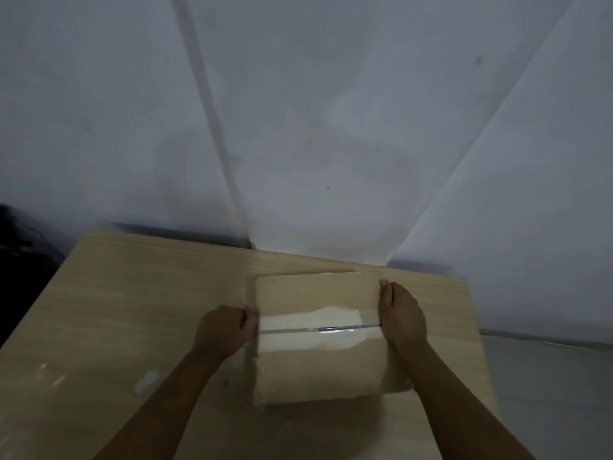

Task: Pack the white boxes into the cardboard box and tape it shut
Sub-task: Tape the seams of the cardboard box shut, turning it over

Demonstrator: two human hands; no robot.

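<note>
Left hand [223, 330]: fingers curled, pressing the left side of the box [318, 366]. Box sits closed between both hands on the table [132, 293]; tape [315, 330] runs left-right over the seam. Right hand [403, 318]: fingers straight, flat against the right side.

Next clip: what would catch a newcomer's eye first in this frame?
The closed cardboard box at the middle of the wooden table, with a glossy clear tape strip across its top seam. The left hand and right hand press its opposite sides.
</note>
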